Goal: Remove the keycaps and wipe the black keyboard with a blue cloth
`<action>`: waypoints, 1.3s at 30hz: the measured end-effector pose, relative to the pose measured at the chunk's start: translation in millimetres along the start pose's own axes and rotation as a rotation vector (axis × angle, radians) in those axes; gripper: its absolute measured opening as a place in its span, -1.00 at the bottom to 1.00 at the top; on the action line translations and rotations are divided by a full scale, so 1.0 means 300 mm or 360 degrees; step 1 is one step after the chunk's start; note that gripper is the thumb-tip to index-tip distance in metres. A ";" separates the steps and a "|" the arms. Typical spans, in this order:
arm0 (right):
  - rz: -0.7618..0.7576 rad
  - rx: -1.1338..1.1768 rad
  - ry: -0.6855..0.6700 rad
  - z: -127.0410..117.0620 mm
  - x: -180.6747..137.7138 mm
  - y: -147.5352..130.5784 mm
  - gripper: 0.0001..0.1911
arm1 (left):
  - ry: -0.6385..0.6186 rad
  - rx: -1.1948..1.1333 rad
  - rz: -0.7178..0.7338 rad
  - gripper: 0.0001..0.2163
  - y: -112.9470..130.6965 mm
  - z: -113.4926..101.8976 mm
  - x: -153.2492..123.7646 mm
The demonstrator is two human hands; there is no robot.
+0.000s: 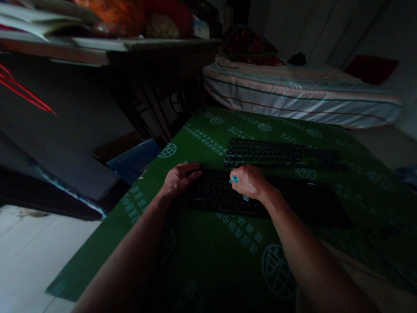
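Two black keyboards lie on a green printed sheet [202, 261] spread over the floor. My left hand [178, 179] rests on the left end of the near keyboard [215, 195], fingers curled over its edge. My right hand [250, 181] is closed around a small light-blue tool [235, 179] and hovers over the keys of the same keyboard. The far keyboard [280, 153] lies just behind, untouched.
A striped mattress [293, 95] with bundled cloth lies at the back right. A dark table or shelf [114, 45] piled with items stands at the back left, a blue box [133, 158] beneath it. Pale floor tiles [29, 256] show at the lower left.
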State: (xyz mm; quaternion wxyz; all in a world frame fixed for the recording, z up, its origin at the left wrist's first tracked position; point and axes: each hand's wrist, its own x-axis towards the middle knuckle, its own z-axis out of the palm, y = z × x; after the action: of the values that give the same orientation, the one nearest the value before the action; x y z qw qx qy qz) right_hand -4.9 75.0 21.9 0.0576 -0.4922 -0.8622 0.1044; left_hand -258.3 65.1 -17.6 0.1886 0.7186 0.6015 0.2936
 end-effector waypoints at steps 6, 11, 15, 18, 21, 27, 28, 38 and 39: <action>0.0008 -0.0010 0.0042 0.001 -0.004 0.003 -0.82 | 0.0004 -0.0035 0.0017 -0.46 -0.003 0.003 -0.003; -0.0046 0.0012 -0.0020 -0.002 -0.005 0.000 -0.82 | 0.0028 -0.0043 0.0024 -0.48 -0.005 0.005 -0.005; -0.0047 -0.0016 0.0024 -0.001 -0.007 -0.007 -0.80 | 0.0022 -0.0054 0.0029 -0.51 -0.007 0.007 -0.005; -0.0062 -0.0097 -0.0013 -0.004 -0.010 -0.012 -0.82 | 0.0030 -0.0048 0.0038 -0.51 -0.006 0.008 -0.004; -0.0074 -0.0109 0.0002 -0.004 -0.011 -0.015 -0.81 | 0.0028 -0.0034 0.0041 -0.51 -0.005 0.009 -0.004; -0.0161 -0.0165 0.0029 0.004 -0.009 -0.020 -0.82 | 0.0039 -0.0022 0.0061 -0.52 -0.012 0.012 -0.004; -0.0155 -0.0180 0.0023 0.005 -0.009 -0.018 -0.82 | 0.0041 -0.0024 0.0068 -0.53 -0.014 0.013 -0.003; -0.0100 -0.0141 -0.0040 -0.006 -0.012 -0.001 -0.82 | 0.0031 -0.0022 0.0030 -0.51 0.006 0.005 -0.007; -0.0091 -0.0142 -0.0034 -0.009 -0.013 0.001 -0.82 | 0.0032 -0.0023 0.0028 -0.50 0.008 0.005 -0.008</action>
State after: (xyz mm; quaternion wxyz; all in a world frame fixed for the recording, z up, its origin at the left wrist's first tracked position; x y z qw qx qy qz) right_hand -2.1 72.2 24.4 0.0293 -0.4683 -0.8803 0.0694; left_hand -255.8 62.4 -17.6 0.1851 0.7195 0.5948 0.3069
